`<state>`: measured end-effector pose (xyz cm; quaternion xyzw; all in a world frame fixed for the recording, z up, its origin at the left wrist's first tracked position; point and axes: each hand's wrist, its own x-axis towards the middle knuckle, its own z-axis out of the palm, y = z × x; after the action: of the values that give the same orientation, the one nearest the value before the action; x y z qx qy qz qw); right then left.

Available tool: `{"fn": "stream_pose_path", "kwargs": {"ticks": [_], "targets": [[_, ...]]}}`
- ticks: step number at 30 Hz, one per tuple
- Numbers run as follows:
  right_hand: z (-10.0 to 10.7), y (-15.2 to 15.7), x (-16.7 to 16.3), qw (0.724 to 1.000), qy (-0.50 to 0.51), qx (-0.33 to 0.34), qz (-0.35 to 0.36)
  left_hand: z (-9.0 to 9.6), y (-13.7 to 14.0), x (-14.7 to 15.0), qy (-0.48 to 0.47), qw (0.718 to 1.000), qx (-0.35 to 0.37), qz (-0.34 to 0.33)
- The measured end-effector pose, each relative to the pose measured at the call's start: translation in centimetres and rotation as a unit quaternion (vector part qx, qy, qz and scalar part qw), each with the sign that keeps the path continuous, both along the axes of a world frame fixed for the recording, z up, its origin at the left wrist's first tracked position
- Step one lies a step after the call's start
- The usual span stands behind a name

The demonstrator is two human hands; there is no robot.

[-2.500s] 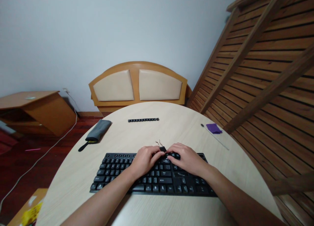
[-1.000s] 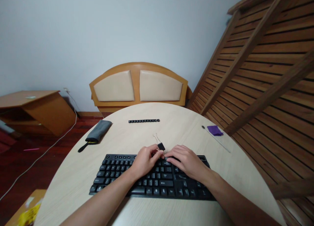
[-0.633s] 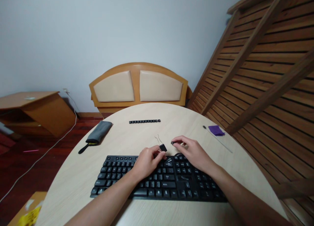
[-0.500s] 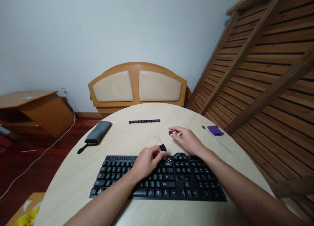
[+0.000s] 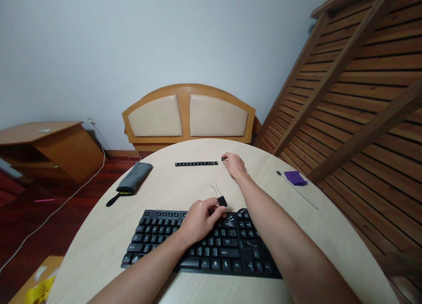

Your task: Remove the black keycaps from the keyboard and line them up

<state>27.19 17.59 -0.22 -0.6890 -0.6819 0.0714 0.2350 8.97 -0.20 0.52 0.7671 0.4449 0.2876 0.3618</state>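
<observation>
My left hand [image 5: 203, 219] is closed on a keycap puller [image 5: 222, 201], a black block with thin wire prongs that point away from me. That hand hovers over the upper edge of a black keyboard [image 5: 154, 233], where some key places show bare. Farther off, my right hand [image 5: 234, 164] pinches a small black keycap [image 5: 224, 159] between its fingertips. The keycap is just right of a straight row of black keycaps [image 5: 196, 163] lying across the table. My right forearm hides the keyboard's right end.
On the round table [image 5: 158, 192] lie a grey pouch [image 5: 135, 178] at left, and a purple cloth [image 5: 296, 178] and a thin brush [image 5: 296, 189] at right. A wooden headboard [image 5: 186, 119] stands behind; a slatted wooden frame [image 5: 362, 97] leans at right.
My right hand has carried the keycap forward and slightly left, to the right end of the row. My left hand keeps its hold on the puller. The view has shifted a little.
</observation>
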Motion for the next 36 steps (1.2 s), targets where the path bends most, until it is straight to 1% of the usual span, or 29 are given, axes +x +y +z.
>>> {"fn": "stream_pose_path", "kwargs": {"ticks": [4,8,14,36], "targets": [[-1.8,0.5,0.1,1.000,0.015,-0.008,0.006,0.0,0.0,0.1,0.002,1.000,0.001,0.004],[-2.4,1.0,-0.1,1.000,0.023,-0.011,0.012,0.0,0.0,0.1,0.002,1.000,0.000,0.005],[-2.5,1.0,-0.2,0.999,0.037,-0.013,0.016,0.3,-0.1,0.0,-0.001,1.000,-0.004,0.001],[-2.4,1.0,-0.3,0.998,0.063,-0.008,0.026,0.0,0.0,-0.1,0.001,1.000,-0.001,-0.004]]}}
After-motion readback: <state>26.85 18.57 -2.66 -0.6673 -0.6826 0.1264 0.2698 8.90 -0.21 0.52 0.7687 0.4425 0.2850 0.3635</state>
